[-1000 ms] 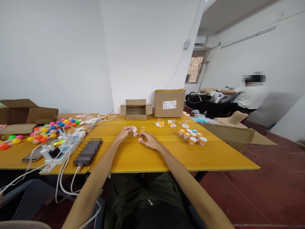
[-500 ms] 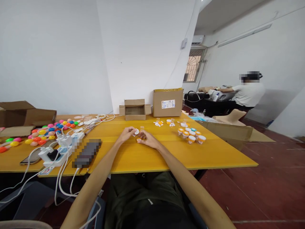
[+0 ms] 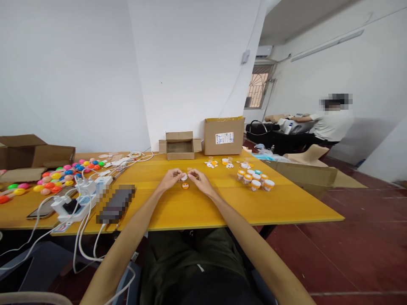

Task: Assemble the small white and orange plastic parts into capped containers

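Between the fingertips of my left hand (image 3: 172, 178) is a small white disc (image 3: 184, 177), pinched and tilted towards me. My right hand (image 3: 199, 181) is beside it, fingers closed close to the disc's right edge; whatever they grip is too small to make out. On the table just below both hands lies an orange lid (image 3: 185, 185) with a white pattern. A small clear cup (image 3: 189, 169) shows faintly behind the fingertips, partly hidden.
Several lidded clear jars (image 3: 255, 184) stand grouped to the right. Loose white and orange parts (image 3: 210, 164) lie further back, before a small open carton (image 3: 180, 155) and a larger box (image 3: 224, 148). Left are a power strip (image 3: 83, 203), cables and colourful balls (image 3: 49, 185). A person sits far right.
My right hand has left the orange lid, which now rests on the table, and has moved up to the white disc. My left hand has shifted slightly right with the disc.
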`<move>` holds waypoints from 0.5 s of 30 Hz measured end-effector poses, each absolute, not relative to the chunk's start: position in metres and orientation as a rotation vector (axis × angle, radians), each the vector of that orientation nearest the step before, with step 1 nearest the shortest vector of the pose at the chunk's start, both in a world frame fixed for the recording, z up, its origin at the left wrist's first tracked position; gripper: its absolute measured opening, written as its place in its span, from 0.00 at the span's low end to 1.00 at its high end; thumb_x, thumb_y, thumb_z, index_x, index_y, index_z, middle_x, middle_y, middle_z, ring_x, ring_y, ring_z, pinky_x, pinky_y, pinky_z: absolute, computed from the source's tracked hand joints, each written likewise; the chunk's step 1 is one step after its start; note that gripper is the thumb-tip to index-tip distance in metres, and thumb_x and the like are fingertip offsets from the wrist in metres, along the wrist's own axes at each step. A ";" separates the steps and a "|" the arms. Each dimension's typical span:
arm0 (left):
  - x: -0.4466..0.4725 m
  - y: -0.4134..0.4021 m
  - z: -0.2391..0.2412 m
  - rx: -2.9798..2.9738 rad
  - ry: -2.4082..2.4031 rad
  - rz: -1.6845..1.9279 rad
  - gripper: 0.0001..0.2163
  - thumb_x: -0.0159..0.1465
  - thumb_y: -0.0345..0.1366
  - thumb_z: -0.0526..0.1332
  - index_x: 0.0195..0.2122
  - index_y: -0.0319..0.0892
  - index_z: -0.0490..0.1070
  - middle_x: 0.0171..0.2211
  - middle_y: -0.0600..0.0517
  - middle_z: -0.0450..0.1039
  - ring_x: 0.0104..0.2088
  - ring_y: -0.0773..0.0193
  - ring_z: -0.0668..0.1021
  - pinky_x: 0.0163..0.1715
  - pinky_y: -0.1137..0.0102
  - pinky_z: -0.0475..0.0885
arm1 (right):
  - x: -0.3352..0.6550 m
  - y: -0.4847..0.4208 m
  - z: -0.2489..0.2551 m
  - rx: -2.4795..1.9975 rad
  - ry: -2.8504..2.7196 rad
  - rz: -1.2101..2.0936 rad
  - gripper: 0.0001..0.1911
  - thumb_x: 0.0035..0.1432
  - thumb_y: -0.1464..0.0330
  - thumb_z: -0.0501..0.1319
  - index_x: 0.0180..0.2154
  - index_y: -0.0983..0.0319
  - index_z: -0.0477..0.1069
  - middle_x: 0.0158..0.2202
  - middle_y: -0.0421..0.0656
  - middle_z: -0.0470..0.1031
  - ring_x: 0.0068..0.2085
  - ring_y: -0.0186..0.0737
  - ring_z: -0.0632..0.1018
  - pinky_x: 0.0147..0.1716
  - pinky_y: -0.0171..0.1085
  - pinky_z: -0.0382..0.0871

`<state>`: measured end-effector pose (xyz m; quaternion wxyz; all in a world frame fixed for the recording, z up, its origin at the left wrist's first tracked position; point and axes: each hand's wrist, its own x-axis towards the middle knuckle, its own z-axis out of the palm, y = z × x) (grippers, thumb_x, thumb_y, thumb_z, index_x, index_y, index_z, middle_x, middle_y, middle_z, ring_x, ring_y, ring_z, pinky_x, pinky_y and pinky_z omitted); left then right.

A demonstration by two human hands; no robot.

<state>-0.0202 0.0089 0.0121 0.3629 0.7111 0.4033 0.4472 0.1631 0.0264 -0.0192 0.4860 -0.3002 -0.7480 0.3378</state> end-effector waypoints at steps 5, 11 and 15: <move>-0.019 0.008 0.012 1.823 1.005 1.153 0.22 0.52 0.57 0.67 0.25 0.40 0.70 0.23 0.54 0.73 0.25 0.67 0.74 0.29 0.71 0.70 | 0.161 0.025 -0.018 -0.723 -1.830 0.821 0.10 0.58 0.59 0.59 0.35 0.58 0.72 0.34 0.40 0.77 0.38 0.39 0.76 0.36 0.36 0.68; -0.021 0.009 0.012 1.829 1.017 1.111 0.22 0.53 0.57 0.66 0.24 0.39 0.72 0.22 0.53 0.73 0.26 0.66 0.75 0.29 0.71 0.70 | 0.161 0.026 -0.018 -0.721 -1.837 0.842 0.10 0.57 0.59 0.60 0.34 0.58 0.73 0.34 0.40 0.78 0.37 0.40 0.76 0.37 0.37 0.69; -0.023 0.008 0.014 1.838 1.015 1.068 0.23 0.54 0.59 0.64 0.23 0.40 0.74 0.22 0.53 0.74 0.27 0.65 0.75 0.31 0.71 0.71 | 0.163 0.028 -0.018 -0.717 -1.829 0.865 0.10 0.56 0.59 0.61 0.33 0.59 0.74 0.32 0.40 0.78 0.36 0.40 0.77 0.38 0.38 0.70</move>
